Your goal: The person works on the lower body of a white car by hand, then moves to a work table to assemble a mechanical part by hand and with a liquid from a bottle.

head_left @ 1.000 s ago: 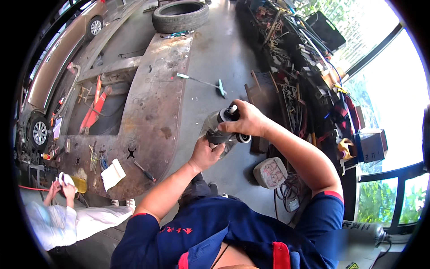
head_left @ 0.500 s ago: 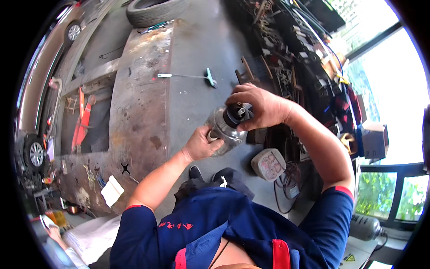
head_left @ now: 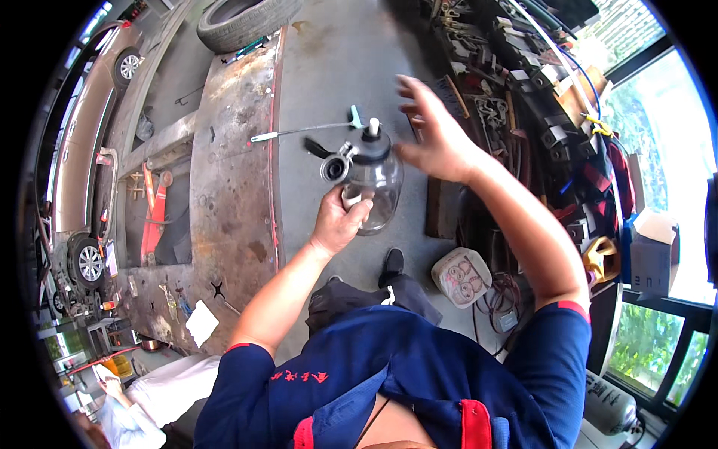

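Note:
A clear jug (head_left: 384, 193) with a black screw-on top (head_left: 372, 147) hangs in front of my body. My left hand (head_left: 338, 222) is closed around its pale handle on the left side. From the top, a round spout (head_left: 335, 168) points left and toward me, its opening visible. A dark flap or lever (head_left: 317, 147) sticks out beside the spout, smeared by motion. To the right of the jug my right hand (head_left: 436, 135) is raised, fingers spread and slightly blurred, holding nothing. Its lowest fingers come near the black top; whether they touch it I cannot tell.
A T-handled tool (head_left: 307, 132) lies beyond the jug. Left is a stained metal platform (head_left: 232, 187) with a red jack (head_left: 155, 217) in its opening. A tyre (head_left: 247, 22) lies far off. A plastic container (head_left: 461, 277) and hoses sit right. Another person (head_left: 134, 404) is at lower left.
My right hand has let go of the jug's top and opened, moving up and right. The jug has turned so its spout faces left. My feet have shifted.

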A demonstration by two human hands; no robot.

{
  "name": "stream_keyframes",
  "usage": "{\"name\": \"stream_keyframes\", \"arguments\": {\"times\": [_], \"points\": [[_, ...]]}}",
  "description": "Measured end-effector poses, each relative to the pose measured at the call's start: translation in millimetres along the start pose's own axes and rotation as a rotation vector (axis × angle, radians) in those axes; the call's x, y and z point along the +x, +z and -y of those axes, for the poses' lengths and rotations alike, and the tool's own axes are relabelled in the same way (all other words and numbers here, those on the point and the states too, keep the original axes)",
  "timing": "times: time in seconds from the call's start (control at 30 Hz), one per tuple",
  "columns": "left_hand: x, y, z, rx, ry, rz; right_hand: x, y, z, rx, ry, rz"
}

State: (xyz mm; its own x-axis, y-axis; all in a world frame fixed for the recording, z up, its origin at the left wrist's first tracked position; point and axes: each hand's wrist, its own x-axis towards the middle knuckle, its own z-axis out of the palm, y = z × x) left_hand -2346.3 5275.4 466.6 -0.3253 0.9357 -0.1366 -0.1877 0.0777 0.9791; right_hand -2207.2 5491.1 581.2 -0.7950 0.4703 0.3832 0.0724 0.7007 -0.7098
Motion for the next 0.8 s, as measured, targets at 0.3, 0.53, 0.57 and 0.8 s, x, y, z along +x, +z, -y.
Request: {"name": "stream_keyframes", "arguments": {"times": [0.3, 0.53, 0.57, 0.8], "points": [[45.2, 68.2, -50.7, 0.171, 0.051, 0.171, -100.7, 51.2, -37.6, 0.559, 0.304, -0.005], [47.5, 101.1, -114.5, 0.973, 0.174, 0.301, -92.8, 51.9, -51.2, 0.653, 0.399, -0.168], [40.6, 103.7, -121.9, 1.009, 0.080, 0.329, -94.4, 50.3, -51.5, 0.702, 0.372, -0.178], [7.6, 119.4, -242.8, 1.311, -0.231, 0.712, -98.6, 8.5, -49.9, 0.903, 0.432, -0.098]]}}
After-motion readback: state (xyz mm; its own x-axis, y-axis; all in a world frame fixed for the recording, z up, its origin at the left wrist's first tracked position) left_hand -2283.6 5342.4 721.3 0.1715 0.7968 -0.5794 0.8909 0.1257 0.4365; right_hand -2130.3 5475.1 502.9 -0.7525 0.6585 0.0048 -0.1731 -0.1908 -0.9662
